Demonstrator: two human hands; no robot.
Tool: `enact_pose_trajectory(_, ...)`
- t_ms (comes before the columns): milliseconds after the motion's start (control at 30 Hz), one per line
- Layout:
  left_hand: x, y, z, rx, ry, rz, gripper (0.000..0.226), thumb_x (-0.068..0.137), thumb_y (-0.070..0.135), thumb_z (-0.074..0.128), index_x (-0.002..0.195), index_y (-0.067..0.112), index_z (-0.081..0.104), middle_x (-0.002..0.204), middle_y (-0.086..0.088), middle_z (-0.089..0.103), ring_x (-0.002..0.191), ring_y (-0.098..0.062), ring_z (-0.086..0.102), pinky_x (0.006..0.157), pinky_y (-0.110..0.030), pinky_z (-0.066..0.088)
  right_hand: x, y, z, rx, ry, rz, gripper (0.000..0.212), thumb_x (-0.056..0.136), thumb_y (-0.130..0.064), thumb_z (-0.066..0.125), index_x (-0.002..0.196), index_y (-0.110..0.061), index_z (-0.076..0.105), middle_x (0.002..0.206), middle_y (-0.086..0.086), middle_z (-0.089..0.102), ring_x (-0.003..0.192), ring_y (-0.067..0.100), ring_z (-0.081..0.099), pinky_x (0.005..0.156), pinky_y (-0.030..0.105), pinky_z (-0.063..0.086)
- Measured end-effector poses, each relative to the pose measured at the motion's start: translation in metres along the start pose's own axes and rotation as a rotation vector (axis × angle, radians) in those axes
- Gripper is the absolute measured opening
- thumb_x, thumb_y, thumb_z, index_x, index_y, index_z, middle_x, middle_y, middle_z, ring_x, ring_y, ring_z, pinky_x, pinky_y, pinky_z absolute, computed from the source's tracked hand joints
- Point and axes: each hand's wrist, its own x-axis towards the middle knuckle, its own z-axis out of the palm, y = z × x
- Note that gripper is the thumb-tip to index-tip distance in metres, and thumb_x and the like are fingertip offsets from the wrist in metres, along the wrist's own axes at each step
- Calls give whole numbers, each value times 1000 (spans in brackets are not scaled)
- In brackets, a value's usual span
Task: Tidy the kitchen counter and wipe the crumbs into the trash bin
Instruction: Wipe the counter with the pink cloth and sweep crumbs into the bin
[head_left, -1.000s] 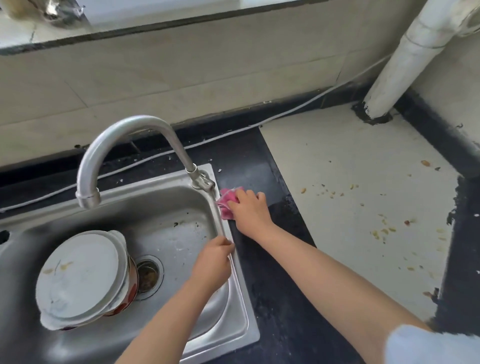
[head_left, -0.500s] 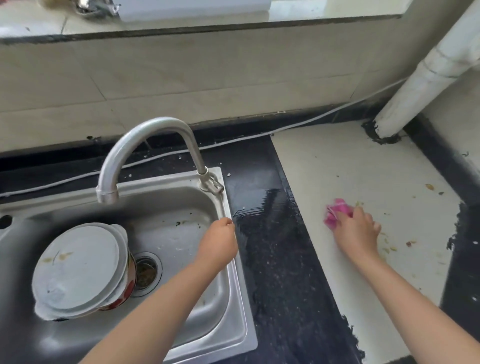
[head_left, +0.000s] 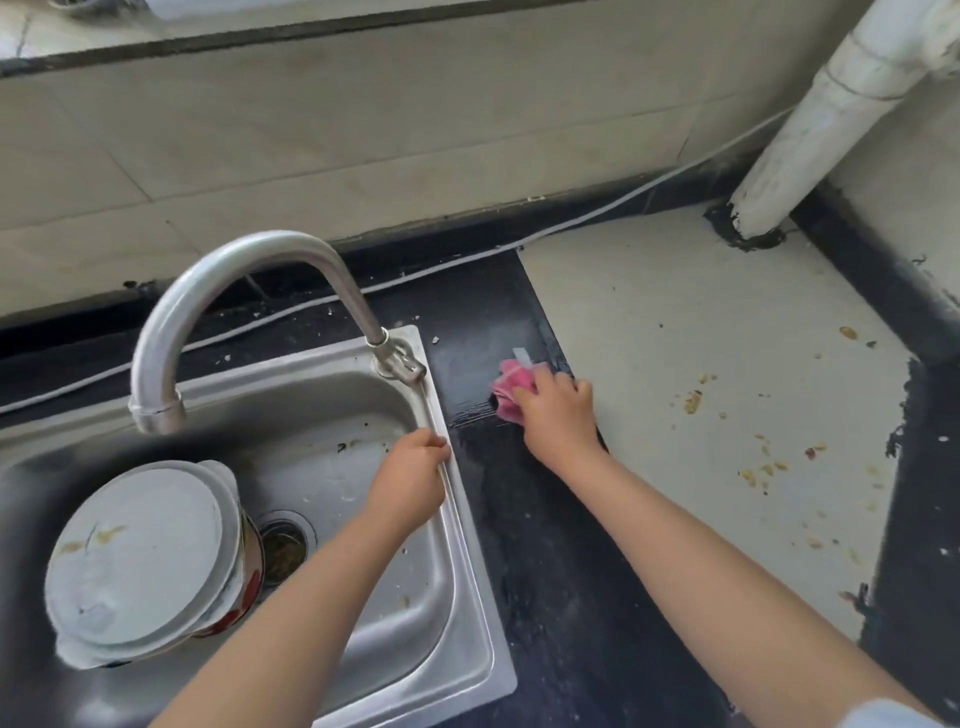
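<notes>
My right hand (head_left: 558, 415) presses a bunched pink cloth (head_left: 509, 389) onto the black counter strip (head_left: 550, 545), at the edge of the pale counter slab (head_left: 675, 338). A wet streak runs left from the cloth. Yellowish crumbs (head_left: 693, 401) lie scattered over the right part of the pale slab. My left hand (head_left: 410, 483) holds the right rim of the steel sink (head_left: 467, 623), fingers curled over the edge. No trash bin is in view.
A curved faucet (head_left: 218, 291) arches over the sink. Inside the basin a white-lidded pot (head_left: 140, 556) sits beside the drain (head_left: 283, 545). A white cable (head_left: 467, 260) runs along the back wall. A white pipe (head_left: 810, 130) rises at the back right corner.
My right hand swept the pink cloth from beside the faucet out onto the pale slab, then back left to the black strip. My left hand stayed on the sink rim.
</notes>
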Motion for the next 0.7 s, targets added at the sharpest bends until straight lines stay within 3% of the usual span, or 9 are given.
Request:
enact_pose_trajectory(167, 3, -3, 1, 13, -19, 13, 37, 94, 2, 37, 120, 5, 63, 129, -6, 52, 124, -18, 45, 97, -27, 42, -54, 96, 2, 30, 91, 311, 34, 92, -17, 52, 125, -15, 56, 125, 16, 53, 114, 34, 47, 93, 37, 29)
enact_pose_trajectory(267, 3, -8, 2, 26, -29, 47, 35, 95, 4, 39, 120, 6, 63, 128, -6, 53, 124, -18, 45, 98, -28, 43, -69, 114, -5, 55, 83, 433, 32, 90, -21, 55, 122, -16, 59, 122, 17, 56, 113, 35, 49, 95, 39, 29)
enact_pose_trajectory(333, 3, -10, 1, 48, -36, 69, 36, 96, 6, 38, 123, 7, 62, 129, -4, 53, 125, -18, 45, 99, -28, 42, -56, 96, -10, 115, 132, 342, 28, 85, -21, 64, 112, -15, 67, 108, 18, 63, 100, 37, 56, 85, 40, 32)
enact_pose_trajectory(433, 3, -11, -3, 70, -61, 94, 37, 95, 4, 38, 125, 8, 60, 130, -3, 52, 125, -17, 45, 100, -26, 41, -14, 39, -14, 71, 228, 37, 23, 67, -15, 81, 90, -15, 75, 82, 12, 68, 70, 32, 63, 69, 33, 30)
enact_pose_trajectory(467, 3, -10, -4, 79, -73, 105, 38, 95, 2, 38, 127, 8, 58, 131, -3, 51, 125, -18, 45, 101, -26, 41, 0, 19, -18, 66, 235, -34, 24, 67, -13, 80, 90, -15, 75, 83, 11, 67, 71, 32, 63, 69, 33, 30)
enact_pose_trajectory(533, 4, -14, -4, 101, -95, 110, 42, 94, 0, 40, 131, 10, 54, 134, -1, 48, 125, -19, 45, 101, -29, 42, 33, -23, -24, 57, 206, -135, 27, 79, -9, 67, 106, -13, 68, 101, 13, 62, 91, 34, 58, 79, 37, 33)
enact_pose_trajectory(600, 5, -14, -5, 114, -118, 122, 45, 92, -3, 40, 133, 10, 52, 136, -1, 46, 125, -20, 45, 102, -30, 42, 59, -50, -26, 5, 156, -171, 33, 89, -11, 50, 122, -14, 56, 119, 10, 50, 110, 31, 46, 93, 38, 29)
enact_pose_trajectory(700, 4, -15, -5, 133, -140, 148, 49, 91, -7, 38, 135, 9, 49, 137, -3, 43, 125, -20, 44, 102, -28, 40, 86, -67, -21, -65, 44, -163, 37, 92, -13, 45, 128, -14, 49, 129, 10, 42, 120, 29, 38, 100, 41, 28)
